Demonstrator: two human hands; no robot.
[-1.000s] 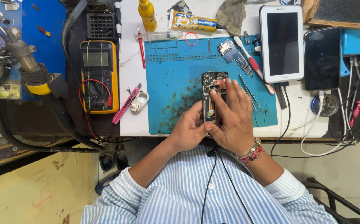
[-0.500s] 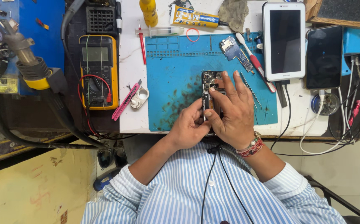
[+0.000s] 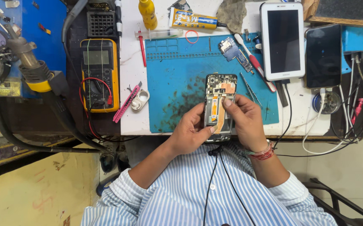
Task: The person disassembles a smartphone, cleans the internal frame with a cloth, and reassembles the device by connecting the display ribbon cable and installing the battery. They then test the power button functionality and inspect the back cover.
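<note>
Together, left hand [image 3: 189,133] and right hand [image 3: 245,121] fingers grip the opened phone [image 3: 219,104] upright

this is a small electronics repair bench, the kind found in a phone repair shop. a blue work mat [image 3: 177,71] with moulded parts trays covers the white tabletop [image 3: 129,121]. a yellow multimeter [image 3: 100,75] with red and black leads lies to one side, beside a hot-air gun [image 3: 26,67] on a thick hose. a loose circuit board [image 3: 229,48], tweezers [image 3: 250,90], a tube of glue [image 3: 194,20] and a yellow bottle [image 3: 148,13] lie about, and a white tablet [image 3: 282,39] and a dark phone [image 3: 323,56] sit among tangled charging cables [image 3: 357,113].
</note>
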